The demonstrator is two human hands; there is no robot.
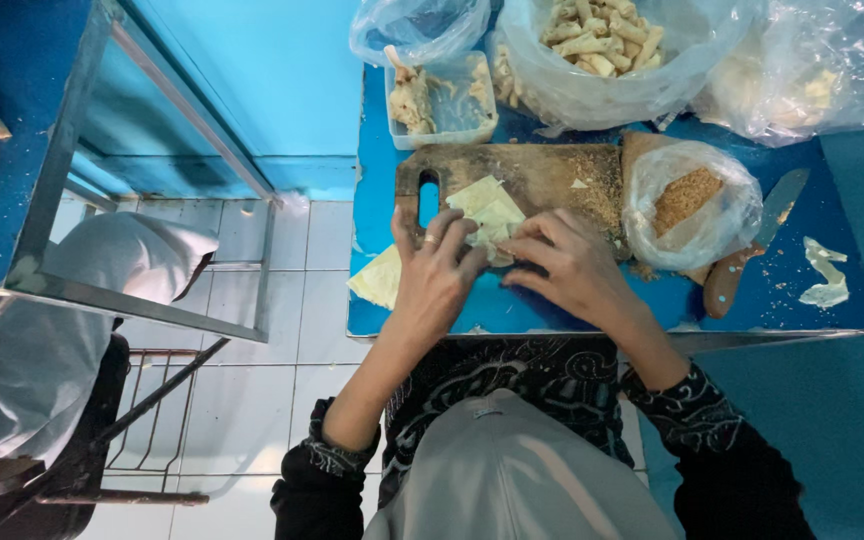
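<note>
Seen from above, a seated person's left hand [439,272] and right hand [569,265] meet over a pale yellow pastry sheet [490,212] lying at the near edge of a wooden cutting board [542,172] on a blue table [552,305]. Both sets of fingers curl narrowly onto the sheet, pinching and folding it. Keeping the fold tight and the edges tucked in evenly would likely make a neat roll. Another sheet [379,278] lies just left. Behind the board, a clear tub [442,100] holds a few rolled pieces, a large plastic bag [602,50] holds many, and a smaller bag [690,203] holds brown crumbs. A knife [752,245] rests beside it.
</note>
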